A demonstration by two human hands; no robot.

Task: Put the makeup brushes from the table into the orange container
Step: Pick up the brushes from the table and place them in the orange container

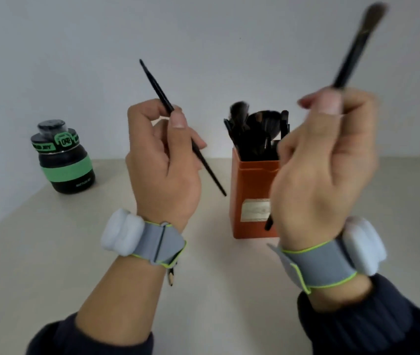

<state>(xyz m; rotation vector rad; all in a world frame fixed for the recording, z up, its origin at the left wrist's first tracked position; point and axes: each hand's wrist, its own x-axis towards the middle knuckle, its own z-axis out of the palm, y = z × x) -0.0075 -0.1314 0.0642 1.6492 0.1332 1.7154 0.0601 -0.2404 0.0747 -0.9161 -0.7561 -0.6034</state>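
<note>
The orange container stands upright on the table, with several black makeup brushes sticking out of its top. My left hand is raised to the left of it and grips a thin black brush, tip pointing up and back, tail slanting down towards the container. My right hand is raised in front of the container's right side and holds a thicker black brush with its bristles up; this brush is motion-blurred. Its lower end pokes out below my palm.
A black and green jar stands at the back left of the beige table. A pencil tip shows under my left wrist strap. A white wall rises behind the table.
</note>
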